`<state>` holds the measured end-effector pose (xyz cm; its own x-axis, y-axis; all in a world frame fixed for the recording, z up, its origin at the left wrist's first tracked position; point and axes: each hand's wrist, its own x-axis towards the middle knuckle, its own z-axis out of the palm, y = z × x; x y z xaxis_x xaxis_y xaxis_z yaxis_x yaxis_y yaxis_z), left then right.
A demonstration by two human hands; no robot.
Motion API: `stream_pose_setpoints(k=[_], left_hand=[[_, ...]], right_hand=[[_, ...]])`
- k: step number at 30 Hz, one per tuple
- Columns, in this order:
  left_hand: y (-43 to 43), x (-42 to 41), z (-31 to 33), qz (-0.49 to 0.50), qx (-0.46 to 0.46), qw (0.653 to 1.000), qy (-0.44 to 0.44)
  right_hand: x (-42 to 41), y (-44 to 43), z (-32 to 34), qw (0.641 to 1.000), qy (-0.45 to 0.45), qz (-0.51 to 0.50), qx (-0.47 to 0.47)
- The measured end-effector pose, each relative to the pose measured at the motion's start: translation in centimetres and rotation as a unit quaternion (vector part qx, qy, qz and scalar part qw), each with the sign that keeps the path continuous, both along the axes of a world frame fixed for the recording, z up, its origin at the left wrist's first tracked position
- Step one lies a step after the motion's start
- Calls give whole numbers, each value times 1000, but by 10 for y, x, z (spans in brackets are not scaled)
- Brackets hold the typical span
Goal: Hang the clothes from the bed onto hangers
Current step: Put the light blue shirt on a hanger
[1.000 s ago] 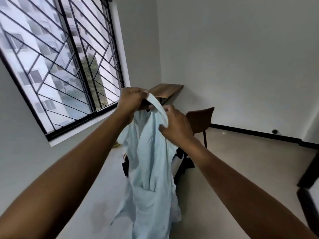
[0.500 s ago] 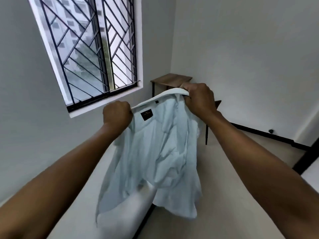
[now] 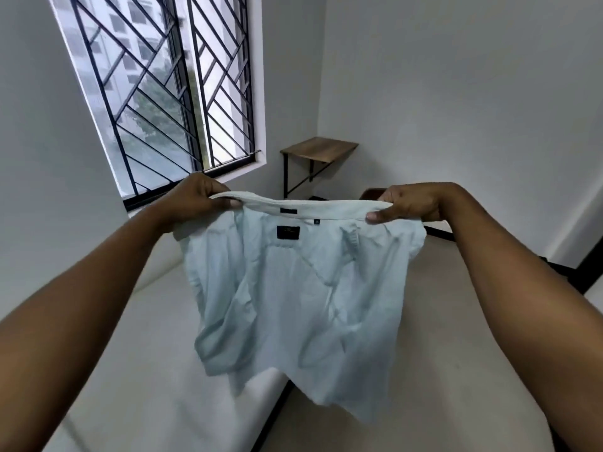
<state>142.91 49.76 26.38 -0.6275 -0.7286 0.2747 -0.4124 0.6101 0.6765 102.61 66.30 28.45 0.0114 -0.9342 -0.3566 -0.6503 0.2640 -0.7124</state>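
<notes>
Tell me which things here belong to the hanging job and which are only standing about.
Belonging to the job: pale blue shirt, gripped at its collar by the left hand and the right hand; white bed below it.
Only standing about: wooden table in the corner; barred window.

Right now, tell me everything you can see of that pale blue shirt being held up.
The pale blue woven-cloth shirt hangs in the air, inside facing the camera, its collar band stretched level. A dark label sits below the collar. The left hand and right hand each pinch a collar end; the crumpled body droops over the white bed.
</notes>
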Motion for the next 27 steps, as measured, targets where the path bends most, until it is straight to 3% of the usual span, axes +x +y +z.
stream_pose_setpoints(k=[2, 3, 4, 6, 8, 11, 13, 15, 17, 19, 21, 24, 27], left_hand=[[-8, -7, 4, 6, 51, 998, -26], [-14, -19, 4, 42, 14, 995, -85], [-20, -32, 0, 91, -73, 975, -190], [-26, -64, -10, 195, -225, 891, -342], [-28, -93, -9, 260, -271, 862, -341], [-40, -117, 11, 313, -237, 880, -269], [-55, -123, 19, 328, -174, 913, -172], [-71, -132, 11, 326, -106, 937, -64], [-74, -146, -15, 306, -131, 934, -130], [-69, -160, -42, 290, -102, 921, -240], [-75, -172, -47, 286, -60, 928, -229], [-86, -184, -35, 268, 7, 947, -179], [-82, -187, -10, 197, 155, 968, -21]], right_hand=[[-8, -11, -3, 997, -34, -56, -37], [-10, -22, -6, 993, 22, -90, -70], [-8, -33, -11, 975, 143, -127, -110], [-3, -61, -31, 878, 369, -216, -215], [6, -83, -37, 838, 371, -268, -299], [-5, -102, -22, 827, 372, -268, -325], [-22, -109, -16, 822, 338, -279, -364], [-38, -118, -25, 820, 243, -277, -438], [-51, -131, -57, 846, 248, -243, -404], [-58, -144, -88, 875, 330, -238, -263], [-62, -161, -98, 879, 304, -269, -250], [-54, -173, -87, 924, 137, -244, -261], [-41, -174, -60, 947, -92, -206, -227]])
